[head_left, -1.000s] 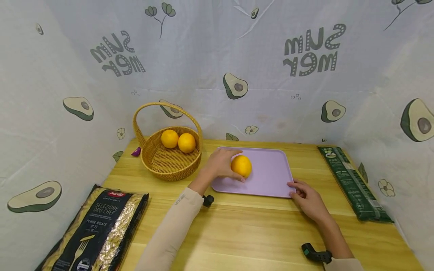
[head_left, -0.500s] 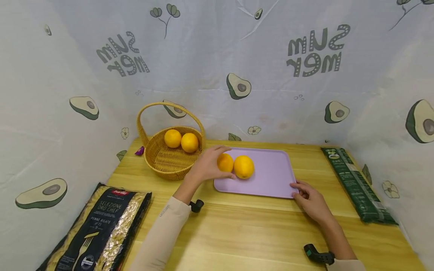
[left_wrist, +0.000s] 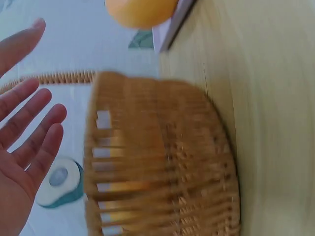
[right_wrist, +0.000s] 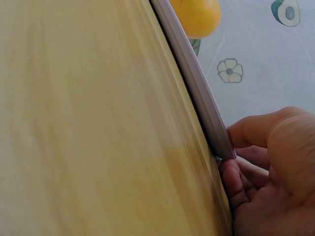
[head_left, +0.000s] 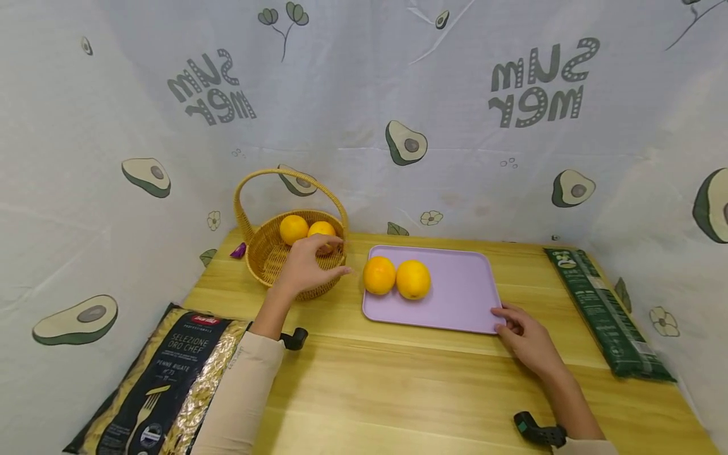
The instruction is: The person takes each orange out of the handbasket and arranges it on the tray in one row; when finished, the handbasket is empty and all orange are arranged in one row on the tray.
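Note:
My left hand is over the front right of the wicker basket, thumb and fingers spread apart with nothing between them; in the left wrist view the fingers hang beside the woven wall. Two oranges lie in the basket: one in full sight, the other partly behind my fingers. On the left half of the lilac tray sit two more, a left orange and a right orange, close together. My right hand pinches the tray's front right corner between thumb and fingers.
A bag of penne lies at the front left of the wooden table. Along the right edge is a long green packet. A small purple object lies left of the basket. Printed cloth hangs behind.
My left hand has let go of an orange at the tray's left side and moved left over the basket. My right hand keeps its hold on the tray corner.

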